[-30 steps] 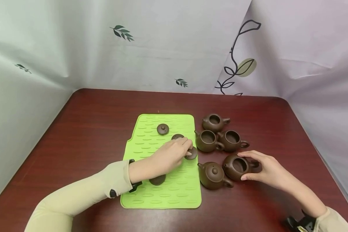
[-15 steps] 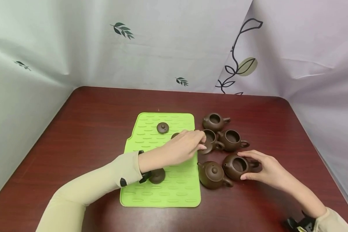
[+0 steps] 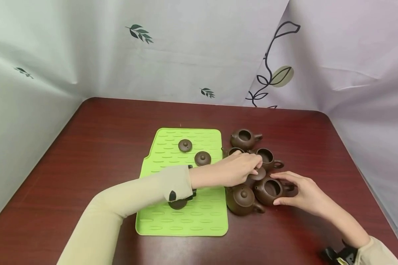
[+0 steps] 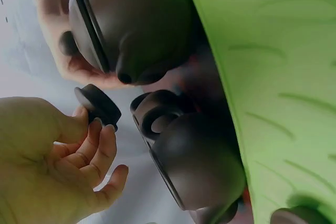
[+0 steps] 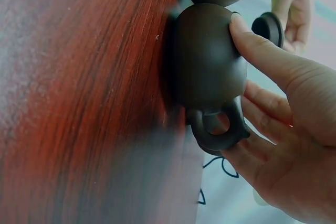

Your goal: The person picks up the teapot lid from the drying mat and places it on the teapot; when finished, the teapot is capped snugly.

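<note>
My left hand (image 3: 233, 169) pinches a dark brown lid (image 3: 258, 173) and holds it beside the open teapot (image 3: 268, 190) at the right. In the left wrist view the lid (image 4: 98, 106) hangs tilted between thumb and fingertips of the left hand (image 4: 58, 161). My right hand (image 3: 306, 193) grips that open teapot, thumb and fingers on either side near its handle. The right wrist view has the right hand (image 5: 294, 108) against the pot's body (image 5: 210, 59), and the pinched lid (image 5: 268, 29) close past it. A lidded teapot (image 3: 241, 200) stands just left of the gripped one.
A green mat (image 3: 182, 226) lies left of the pots, bearing lids (image 3: 185, 145), (image 3: 202, 158) and another lid (image 3: 177, 204) partly under the left sleeve. Further open teapots (image 3: 244, 138) stand behind the hands on the red-brown table (image 3: 119, 121).
The left hand has moved right with the lid, from the green mat's right edge across the teapots to the gripped pot. The right hand has kept its grip in place.
</note>
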A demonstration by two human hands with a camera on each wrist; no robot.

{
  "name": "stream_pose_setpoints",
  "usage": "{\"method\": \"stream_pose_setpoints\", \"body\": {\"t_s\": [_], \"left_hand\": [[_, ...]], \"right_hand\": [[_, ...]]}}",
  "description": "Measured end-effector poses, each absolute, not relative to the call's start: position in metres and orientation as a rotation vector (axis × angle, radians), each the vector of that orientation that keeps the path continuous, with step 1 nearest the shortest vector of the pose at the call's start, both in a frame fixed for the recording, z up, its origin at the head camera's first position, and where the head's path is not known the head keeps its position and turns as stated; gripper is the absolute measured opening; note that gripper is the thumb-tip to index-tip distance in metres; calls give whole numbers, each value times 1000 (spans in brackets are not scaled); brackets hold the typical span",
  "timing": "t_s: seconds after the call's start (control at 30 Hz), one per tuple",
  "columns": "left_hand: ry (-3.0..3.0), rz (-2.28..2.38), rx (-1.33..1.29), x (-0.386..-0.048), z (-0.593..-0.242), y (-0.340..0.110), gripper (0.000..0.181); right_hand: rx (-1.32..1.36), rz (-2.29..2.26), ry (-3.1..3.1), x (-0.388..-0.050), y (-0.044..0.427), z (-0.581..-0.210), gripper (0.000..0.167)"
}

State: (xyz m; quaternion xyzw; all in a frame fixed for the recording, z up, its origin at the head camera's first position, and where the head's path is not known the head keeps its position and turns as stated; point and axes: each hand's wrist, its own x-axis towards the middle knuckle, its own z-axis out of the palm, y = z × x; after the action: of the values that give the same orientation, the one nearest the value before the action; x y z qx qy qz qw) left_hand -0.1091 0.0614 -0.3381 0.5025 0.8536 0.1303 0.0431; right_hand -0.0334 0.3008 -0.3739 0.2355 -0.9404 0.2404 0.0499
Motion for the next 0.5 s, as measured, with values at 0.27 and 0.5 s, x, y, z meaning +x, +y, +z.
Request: {"method": "stream_pose_setpoints", "body": {"t_s": [0.27, 0.5], "left_hand": [[2337, 609, 1565, -110, -339, 85, 10], [2287, 532, 1612, -106, -341, 98, 11]], "right_hand": [[654, 738, -2932, -34, 301, -375, 65], [676, 751, -2922, -37, 303, -375, 63]]}}
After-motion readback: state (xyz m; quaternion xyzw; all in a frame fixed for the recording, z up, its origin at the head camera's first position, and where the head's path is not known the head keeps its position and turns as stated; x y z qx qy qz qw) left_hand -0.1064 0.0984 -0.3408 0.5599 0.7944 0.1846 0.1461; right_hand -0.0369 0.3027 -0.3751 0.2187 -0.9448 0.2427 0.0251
